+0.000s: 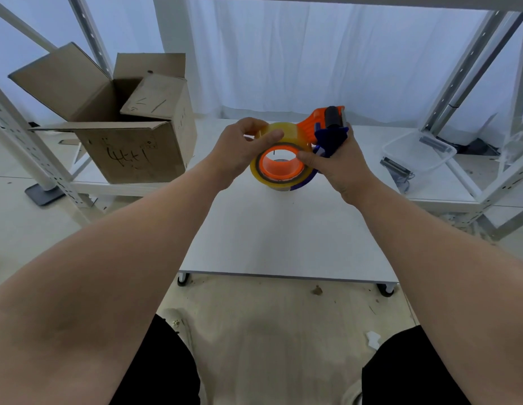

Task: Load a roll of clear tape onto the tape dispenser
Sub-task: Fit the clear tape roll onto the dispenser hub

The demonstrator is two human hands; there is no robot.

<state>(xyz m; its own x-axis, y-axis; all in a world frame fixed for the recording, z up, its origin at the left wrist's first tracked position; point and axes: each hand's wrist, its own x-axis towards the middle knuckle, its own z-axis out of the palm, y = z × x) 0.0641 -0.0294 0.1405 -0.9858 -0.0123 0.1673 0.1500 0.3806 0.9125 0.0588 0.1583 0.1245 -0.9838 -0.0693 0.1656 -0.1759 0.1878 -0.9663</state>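
A roll of clear, yellowish tape (286,135) sits around the orange hub (280,166) of an orange and blue tape dispenser (327,124), held above the far part of a white table (283,235). My left hand (240,147) grips the roll from the left, thumb on its upper rim. My right hand (339,165) holds the dispenser's blue body from the right, with its thumb on the roll's face. The dispenser's black roller and blade end point away from me.
An open cardboard box (128,133) stands on a low shelf at the left. A clear plastic tray (421,150) lies on the shelf at the right. Metal rack posts rise on both sides, and a white curtain hangs behind.
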